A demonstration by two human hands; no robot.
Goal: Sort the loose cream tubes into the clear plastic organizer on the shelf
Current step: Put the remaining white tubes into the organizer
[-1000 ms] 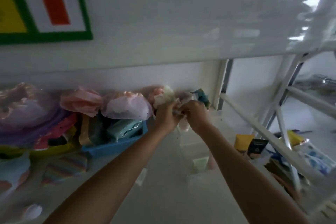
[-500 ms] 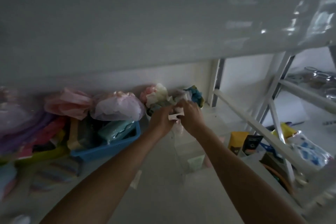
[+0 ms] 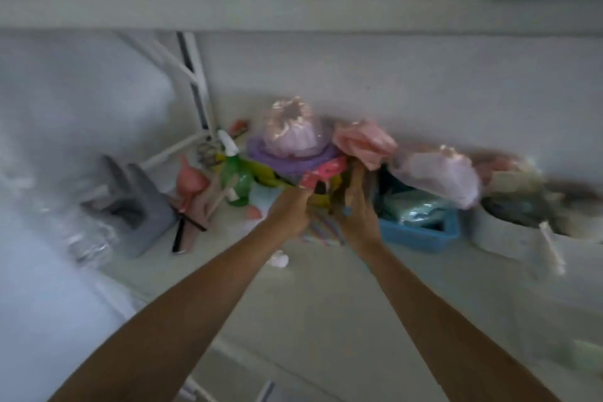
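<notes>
I have both arms stretched out to the far side of the shelf (image 3: 326, 303), into a blurred heap of coloured packets. My left hand (image 3: 290, 212) is curled at the near edge of the pile, just under a pink packet (image 3: 326, 171); whether the fingers actually grip anything I cannot tell through the blur. My right hand (image 3: 357, 215) reaches in beside it with fingers extended upward among the packets, and what it holds, if anything, is hidden too. I cannot pick out a cream tube for certain here, and the clear organizer is not in view. To the right sits a blue basket (image 3: 421, 235); to the left a green spray bottle (image 3: 236, 179). I judge a tube will be light, soft-walled and a little slick, so I would pinch it by the stiffer cap end or crimped tail, not mid-body.
</notes>
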